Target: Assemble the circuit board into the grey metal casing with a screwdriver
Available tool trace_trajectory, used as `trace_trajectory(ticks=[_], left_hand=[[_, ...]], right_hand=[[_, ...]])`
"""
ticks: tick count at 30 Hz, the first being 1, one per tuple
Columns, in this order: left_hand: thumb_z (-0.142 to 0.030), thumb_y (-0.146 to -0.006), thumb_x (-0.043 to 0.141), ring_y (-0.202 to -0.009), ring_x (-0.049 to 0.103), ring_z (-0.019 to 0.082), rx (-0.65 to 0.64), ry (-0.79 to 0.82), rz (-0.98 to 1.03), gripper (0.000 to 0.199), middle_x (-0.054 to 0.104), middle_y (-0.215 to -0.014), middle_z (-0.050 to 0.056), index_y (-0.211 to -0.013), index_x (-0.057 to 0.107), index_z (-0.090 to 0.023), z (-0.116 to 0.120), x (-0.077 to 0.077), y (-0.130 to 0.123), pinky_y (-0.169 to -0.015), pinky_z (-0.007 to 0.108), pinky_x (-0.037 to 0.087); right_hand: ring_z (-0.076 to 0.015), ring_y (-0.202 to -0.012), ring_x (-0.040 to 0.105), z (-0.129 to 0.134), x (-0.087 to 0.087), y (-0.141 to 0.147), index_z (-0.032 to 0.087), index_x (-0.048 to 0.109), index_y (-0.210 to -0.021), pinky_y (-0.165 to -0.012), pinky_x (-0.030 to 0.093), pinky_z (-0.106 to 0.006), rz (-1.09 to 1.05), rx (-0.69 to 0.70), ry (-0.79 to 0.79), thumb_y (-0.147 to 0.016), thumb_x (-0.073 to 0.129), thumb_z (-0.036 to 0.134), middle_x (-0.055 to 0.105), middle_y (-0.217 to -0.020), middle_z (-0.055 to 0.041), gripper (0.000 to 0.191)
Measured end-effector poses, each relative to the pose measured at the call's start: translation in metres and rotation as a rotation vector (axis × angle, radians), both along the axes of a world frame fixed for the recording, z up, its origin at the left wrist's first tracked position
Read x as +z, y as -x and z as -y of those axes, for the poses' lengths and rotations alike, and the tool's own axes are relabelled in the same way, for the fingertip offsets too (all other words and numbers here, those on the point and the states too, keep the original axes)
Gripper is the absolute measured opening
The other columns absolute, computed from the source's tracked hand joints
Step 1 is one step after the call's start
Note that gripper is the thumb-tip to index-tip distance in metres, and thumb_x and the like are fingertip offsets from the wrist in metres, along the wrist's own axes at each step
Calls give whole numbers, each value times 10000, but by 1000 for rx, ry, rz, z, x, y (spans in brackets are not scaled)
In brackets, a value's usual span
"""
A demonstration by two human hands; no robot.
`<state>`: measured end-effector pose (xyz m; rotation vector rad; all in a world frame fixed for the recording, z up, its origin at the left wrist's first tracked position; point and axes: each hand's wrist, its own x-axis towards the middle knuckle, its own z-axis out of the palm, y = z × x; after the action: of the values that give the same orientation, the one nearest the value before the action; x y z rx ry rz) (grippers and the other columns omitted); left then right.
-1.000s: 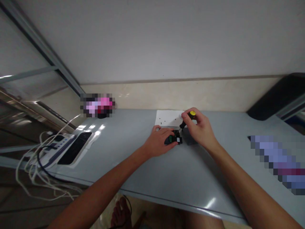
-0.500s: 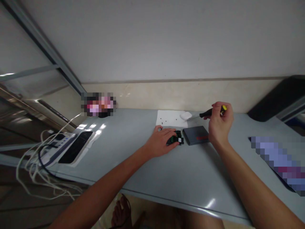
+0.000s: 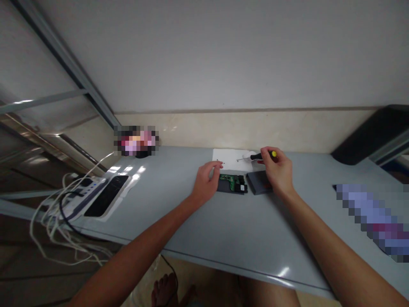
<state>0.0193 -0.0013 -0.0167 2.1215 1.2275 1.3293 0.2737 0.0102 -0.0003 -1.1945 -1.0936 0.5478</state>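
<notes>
My right hand [image 3: 279, 170] is closed around a screwdriver [image 3: 257, 157] with a black handle and a yellow end. The screwdriver's tip points left, over a white sheet of paper [image 3: 228, 165], at a small dark screw there. Several tiny dark screws dot this sheet. My left hand [image 3: 206, 180] hovers at the left end of an opened electronic device with a green circuit board [image 3: 227, 181], fingers reaching toward the paper and apparently holding nothing. Beside the device lies a dark grey cover [image 3: 255, 182], partly hidden by my right hand.
On the left of the grey table [image 3: 243, 230] are a phone [image 3: 107, 196] and a power strip [image 3: 86, 192] with tangled white cables [image 3: 47, 234]. A blurred-out object [image 3: 137, 140] stands at the back left, another [image 3: 373, 217] lies at the right. A black object [image 3: 367, 136] leans by the wall.
My left hand has lifted off the device and shifted left, uncovering the circuit board. My right hand has brought the screwdriver left and down to the screws on the paper.
</notes>
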Motion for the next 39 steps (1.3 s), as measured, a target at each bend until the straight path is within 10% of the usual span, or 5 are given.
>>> trace_trajectory(ticks=[7, 17, 39], left_hand=[[-285, -1108, 492, -1057, 726, 206, 127, 130, 136, 258, 789, -1085, 58, -1022, 722, -205, -9, -2, 2, -962, 337, 557], [-221, -994, 760, -1176, 719, 253, 96, 77, -113, 72, 823, -1159, 18, -1043, 799, -258, -13, -7, -2, -1117, 457, 490], [-176, -979, 752, -1118, 731, 232, 117, 83, -56, 76, 813, -1068, 16, -950, 762, -246, -14, -6, 0, -1055, 422, 515]], right_hand=[[-159, -726, 736, 2, 7, 3, 201, 786, -1031, -703, 650, -307, -91, -82, 33, -847, 799, 707, 707, -903, -12, 539], [-151, -792, 747, 11, 17, 19, 217, 776, -949, -737, 702, -286, -199, 123, 8, -847, 809, 701, 721, -996, -21, 496], [-161, -837, 745, 12, 16, 24, 216, 776, -919, -716, 708, -273, -227, 170, 25, -831, 816, 714, 701, -924, -17, 507]])
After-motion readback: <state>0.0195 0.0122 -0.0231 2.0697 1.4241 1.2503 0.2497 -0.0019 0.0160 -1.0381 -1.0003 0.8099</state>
